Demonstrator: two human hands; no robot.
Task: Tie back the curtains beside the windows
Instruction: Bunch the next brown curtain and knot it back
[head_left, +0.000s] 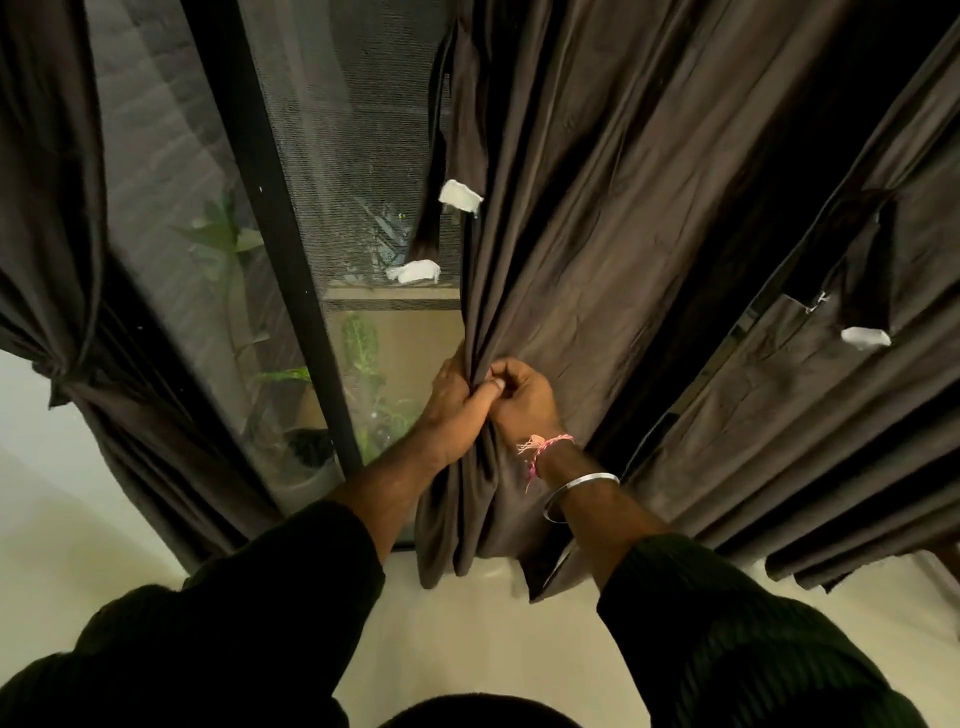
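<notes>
A person stands facing a window (332, 156) with a dark frame post (291, 249) running down its middle, both arms reaching forward in dark ribbed sleeves (727, 623). Just to the right of that post hangs a dark brown curtain (597, 208), and both hands meet on its gathered leading edge. The left hand (457, 400) wraps around the bunched folds, fingers curled tight on the cloth. The right hand (524, 400) touches it from the other side, pinching the same bunch of fabric between thumb and curled fingers. The right wrist wears a pink thread band (545, 447) and a silver bangle (576, 493). Above the hands, beside the curtain's edge, a fabric tie-back strip (441, 156) dangles loose, with 2 white patches (460, 197) on it. Farther right of the post hangs a 2nd curtain panel (831, 389) with its own dark strap (867, 260) ending in a white patch. To the left of the post, another curtain (67, 312) is already cinched in at its middle by a tie. Through the glass, green leafy plants (358, 343) show outside. The curtain hems hang to a pale floor (467, 649).
</notes>
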